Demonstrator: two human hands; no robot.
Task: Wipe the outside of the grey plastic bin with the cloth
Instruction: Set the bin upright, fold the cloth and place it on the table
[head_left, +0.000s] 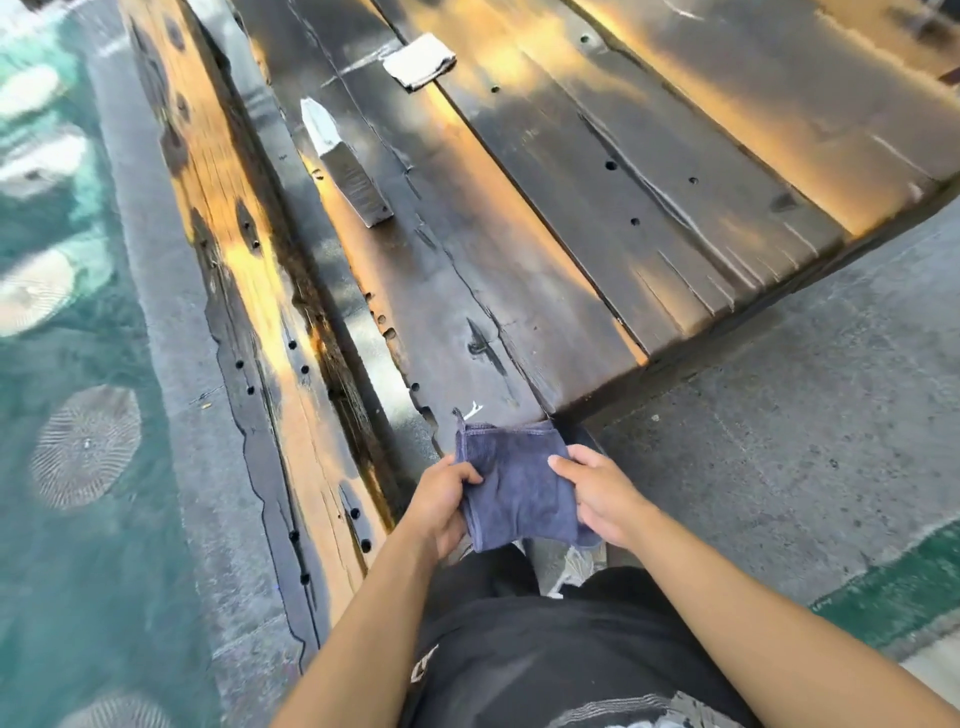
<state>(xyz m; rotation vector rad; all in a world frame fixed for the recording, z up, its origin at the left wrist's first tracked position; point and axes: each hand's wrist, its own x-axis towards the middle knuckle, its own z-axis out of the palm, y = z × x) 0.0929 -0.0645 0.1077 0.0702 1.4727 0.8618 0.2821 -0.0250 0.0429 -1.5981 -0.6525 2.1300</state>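
Both hands hold a blue-grey cloth spread between them, low in the head view and just in front of the person's dark shorts. The left hand grips the cloth's left edge, its fingers curled over the fabric with the thumb side on top. The right hand grips the right edge, its thumb lying flat on the upper face of the cloth while the other fingers wrap behind, out of sight. The cloth hangs slack between the two grips, its stitched top hem rising above the fingertips and a small loop sticking up at the upper left corner.

Past the fingertips, touching nothing the hands hold, runs a dark, weathered wooden table of long planks with bolt holes, lit in orange patches. To the left of the left hand's fingers a matching wooden bench stretches away along the table. Well beyond both hands, on the table planks, lies a long grey-white wedge-shaped block, and farther still a folded pale cloth. Right of the right hand's fingers is grey concrete ground; far left of the left hand is green flooring with round pale patterned marks.

The grey plastic bin does not show in this view, so the cloth touches only the two hands.
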